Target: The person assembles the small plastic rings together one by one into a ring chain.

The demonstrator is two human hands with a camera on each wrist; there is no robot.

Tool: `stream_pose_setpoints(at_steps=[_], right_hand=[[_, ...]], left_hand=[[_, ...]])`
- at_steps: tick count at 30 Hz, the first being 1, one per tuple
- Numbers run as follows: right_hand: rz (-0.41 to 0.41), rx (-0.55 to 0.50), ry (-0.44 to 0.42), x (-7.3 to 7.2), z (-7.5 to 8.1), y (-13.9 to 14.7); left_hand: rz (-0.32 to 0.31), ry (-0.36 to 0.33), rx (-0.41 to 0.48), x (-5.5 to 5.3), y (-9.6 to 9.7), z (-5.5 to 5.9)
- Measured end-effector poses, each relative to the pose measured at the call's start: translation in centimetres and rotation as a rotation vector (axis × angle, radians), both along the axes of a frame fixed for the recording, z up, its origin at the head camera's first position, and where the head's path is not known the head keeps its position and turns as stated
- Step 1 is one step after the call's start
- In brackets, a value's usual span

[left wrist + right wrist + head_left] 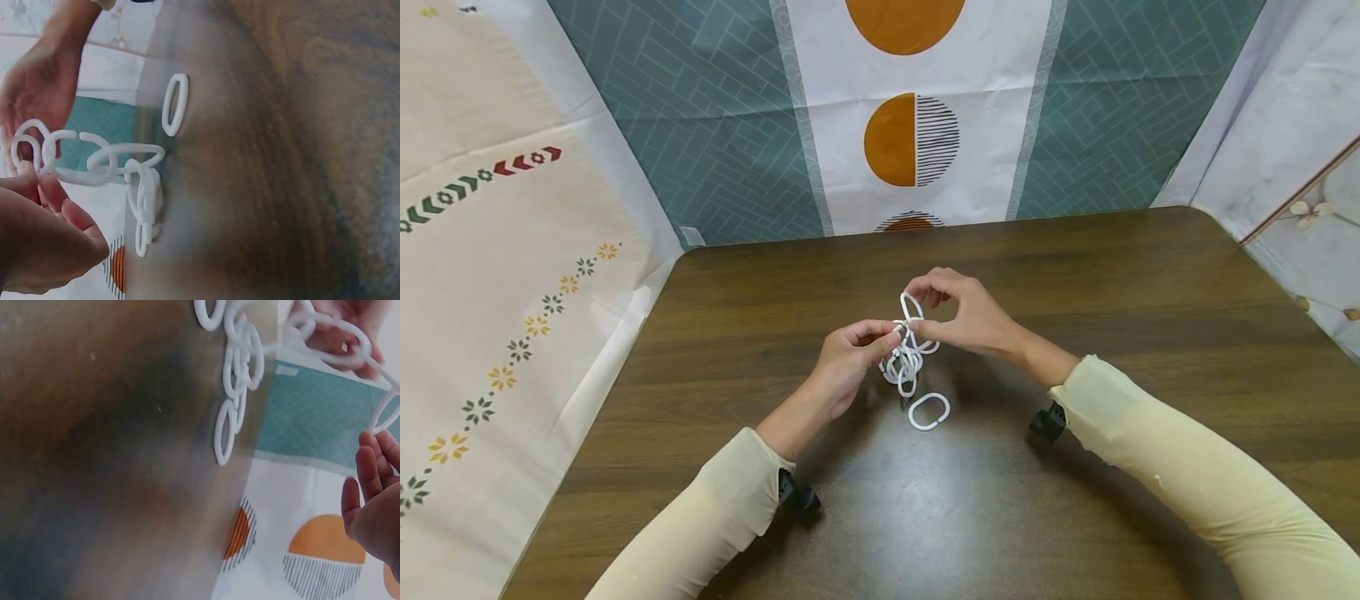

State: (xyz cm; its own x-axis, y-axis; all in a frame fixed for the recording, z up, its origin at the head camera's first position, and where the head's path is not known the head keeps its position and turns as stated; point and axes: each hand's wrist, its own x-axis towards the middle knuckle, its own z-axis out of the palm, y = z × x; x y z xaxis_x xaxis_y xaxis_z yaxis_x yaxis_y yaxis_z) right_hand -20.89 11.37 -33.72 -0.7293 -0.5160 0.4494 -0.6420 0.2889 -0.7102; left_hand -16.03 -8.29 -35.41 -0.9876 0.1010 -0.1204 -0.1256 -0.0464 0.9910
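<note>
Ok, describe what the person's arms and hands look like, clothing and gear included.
The left hand and right hand wear no gloves. The left sleeve and right sleeve are plain, pale cream, and reach close to the wrists. A small black device sits by each cuff, one on the left and one on the right.

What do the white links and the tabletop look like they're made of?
The white links look like plastic, smooth and slightly glossy: evenly colored, rounded, and keeping their loop shape when held up, though coated metal isn't ruled out. The tabletop looks like wood or wood-look laminate, brown and semi-gloss: streaky grain and a pale glare patch show, but which one stays open.
</note>
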Motion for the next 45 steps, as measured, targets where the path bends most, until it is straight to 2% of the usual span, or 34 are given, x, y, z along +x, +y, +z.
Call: stream_pose_setpoints(at_steps=[5, 11, 22, 27, 30, 33, 38, 41, 45], right_hand=[[-0.039, -0.010, 0.039, -0.1, 0.4, 0.2], [-0.037, 0.045, 0.085, -0.1, 0.1, 0.0], [0.008, 0.100, 0.279, 0.2, -0.6, -0.6], [0.031, 0.128, 0.313, 0.3, -0.6, -0.7], [0.050, 0.130, 0.286, 0.3, -0.3, -0.5], [0.053, 0.085, 0.232, 0.2, 0.2, -0.1], [-0.044, -0.016, 0.114, -0.6, 0.7, 0.6], [-0.111, 0.001, 0.032, -1.2, 0.4, 1.1], [-0.132, 0.063, -0.079, -1.8, -0.1, 1.6]], left_hand=[[-0.007, -0.009, 0.000, 0.0, -0.3, -0.2], [-0.004, -0.015, 0.024, -0.2, -0.4, 0.2], [-0.015, -0.009, 0.120, -0.1, -0.3, 0.5], [0.000, 0.013, 0.094, -0.1, -0.3, 0.4], [0.016, 0.019, 0.061, -0.1, -0.3, 0.3], [0.040, 0.020, 0.060, -0.2, -0.4, 0.2], [0.096, 0.031, 0.095, -0.4, -0.5, 0.3], [0.120, 0.038, 0.101, -0.4, -0.6, 0.3], [0.130, 0.041, 0.120, -0.4, -0.7, 0.3]])
